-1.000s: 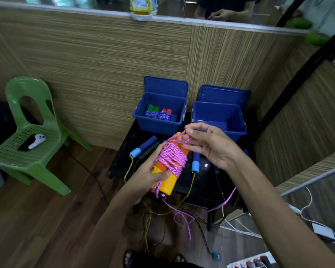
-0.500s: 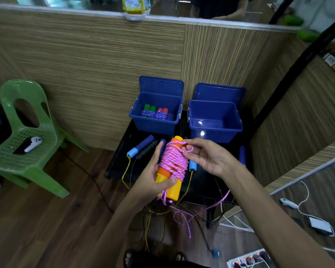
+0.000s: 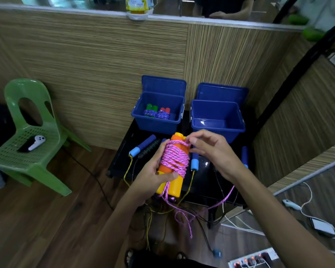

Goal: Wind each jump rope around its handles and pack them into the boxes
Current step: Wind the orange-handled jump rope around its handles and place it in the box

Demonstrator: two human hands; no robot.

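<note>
My left hand [image 3: 153, 176] grips a pair of orange-and-yellow handles [image 3: 173, 182] with pink rope [image 3: 175, 160] wound around them. My right hand [image 3: 211, 149] pinches the pink rope at the top of the coil; a loose tail hangs down toward the floor. Behind stand two blue boxes: the left box [image 3: 159, 122] holds two wound ropes, one with green handles [image 3: 150, 111] and one with red handles [image 3: 163, 112]; the right box [image 3: 219, 126] shows nothing inside. Unwound ropes with blue foam handles [image 3: 142, 147] and a black handle [image 3: 149, 147] lie on the black table [image 3: 122, 161].
A green plastic chair [image 3: 27, 144] with a white controller stands at the left. A wood-panel wall runs behind the boxes. Cables, a power strip [image 3: 253, 261] and a phone lie on the wooden floor at the right. My sandalled feet show at the bottom.
My right hand has carried the pink rope over the top of the coil, adding a turn. The handles stand more upright in my left hand.
</note>
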